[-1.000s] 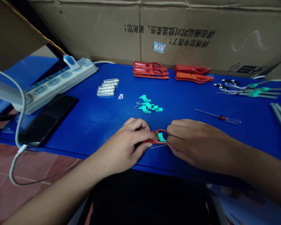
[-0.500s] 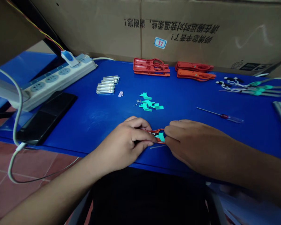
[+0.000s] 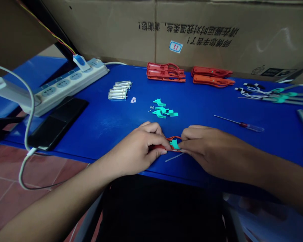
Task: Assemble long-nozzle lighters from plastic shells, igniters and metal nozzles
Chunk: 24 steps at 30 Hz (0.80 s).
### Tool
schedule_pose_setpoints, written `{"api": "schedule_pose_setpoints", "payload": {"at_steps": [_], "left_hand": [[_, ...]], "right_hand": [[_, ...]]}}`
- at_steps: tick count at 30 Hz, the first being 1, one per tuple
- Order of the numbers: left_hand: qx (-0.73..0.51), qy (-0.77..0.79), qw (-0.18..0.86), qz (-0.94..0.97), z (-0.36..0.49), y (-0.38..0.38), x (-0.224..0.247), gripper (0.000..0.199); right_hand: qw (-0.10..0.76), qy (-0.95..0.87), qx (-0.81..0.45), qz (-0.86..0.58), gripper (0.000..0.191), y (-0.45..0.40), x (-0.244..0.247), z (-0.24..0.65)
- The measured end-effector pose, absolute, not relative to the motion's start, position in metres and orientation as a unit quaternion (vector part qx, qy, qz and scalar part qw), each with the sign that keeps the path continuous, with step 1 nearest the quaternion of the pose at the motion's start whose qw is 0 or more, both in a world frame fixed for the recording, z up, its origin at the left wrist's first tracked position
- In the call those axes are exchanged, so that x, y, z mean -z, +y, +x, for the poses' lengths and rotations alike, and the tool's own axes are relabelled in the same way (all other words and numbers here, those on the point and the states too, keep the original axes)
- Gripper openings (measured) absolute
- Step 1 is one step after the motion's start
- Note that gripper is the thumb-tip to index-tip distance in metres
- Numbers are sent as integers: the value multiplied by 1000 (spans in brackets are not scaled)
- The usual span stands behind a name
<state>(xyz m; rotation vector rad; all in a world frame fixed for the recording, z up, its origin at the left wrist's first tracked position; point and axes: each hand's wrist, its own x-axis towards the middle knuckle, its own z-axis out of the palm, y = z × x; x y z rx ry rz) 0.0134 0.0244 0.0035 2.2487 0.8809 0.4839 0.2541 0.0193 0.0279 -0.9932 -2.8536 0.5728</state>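
Note:
An orange-red plastic shell [image 3: 175, 138] lies near the table's front edge, between my two hands. In it sits a teal piece [image 3: 175, 144]. My left hand [image 3: 143, 148] grips the shell's left part, with thumb and fingertips pressed on it. My right hand [image 3: 202, 143] is closed at the right end, its fingertips at the teal piece and the shell; the far end is hidden under it. A thin pale strip [image 3: 172, 158] lies just in front of the shell.
Beyond my hands are loose teal pieces [image 3: 159, 113], small screws, clear tubes [image 3: 118, 90] and red shells [image 3: 165, 72]. A screwdriver [image 3: 251, 127] and wired parts [image 3: 280, 97] lie right; a black phone [image 3: 58, 122] and power strip [image 3: 73, 79] left. A cardboard box [image 3: 103, 33] stands behind.
The view has shifted slightly, so the table things appear further right. My right hand's fingers have moved a little at the teal piece, and more of the pale strip shows.

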Motion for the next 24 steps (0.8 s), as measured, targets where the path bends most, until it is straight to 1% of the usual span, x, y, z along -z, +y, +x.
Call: {"api": "schedule_pose_setpoints", "payload": {"at_steps": [1,2,5,6,8,10,13,15,22,24], "left_hand": [[-187,349,339,854,13,24,-3,12],[-192,362,347,843,14,24,-2,17],[-198,388,362,824,14,23,-1,41],[-190,386,355,830,14,23,-1,46],[-166,380,326,849,14,23,-2,50],[-149,377,310,860,15,24,-3,46],[-142,375,316,860,16,25,-5,38],[-144,373,316,861,17,26,-4,38],[-163,368,306,863,18,25,-1,38],[-166,367,308,862,18,25,-1,38]], "right_hand": [[34,-922,-189,-335,31,18,-28,253],[35,-918,-193,-344,31,17,-28,252],[42,-896,-227,-381,30,15,-30,249],[44,-883,-242,-399,29,14,-31,248],[50,-861,-256,-436,26,13,-32,245],[48,-848,-247,-466,25,12,-34,241],[11,-823,-250,-510,27,11,-36,233],[-5,-806,-260,-531,26,11,-36,229],[26,-819,-233,-524,26,8,-34,229],[4,-828,-213,-519,26,8,-36,229]]}}
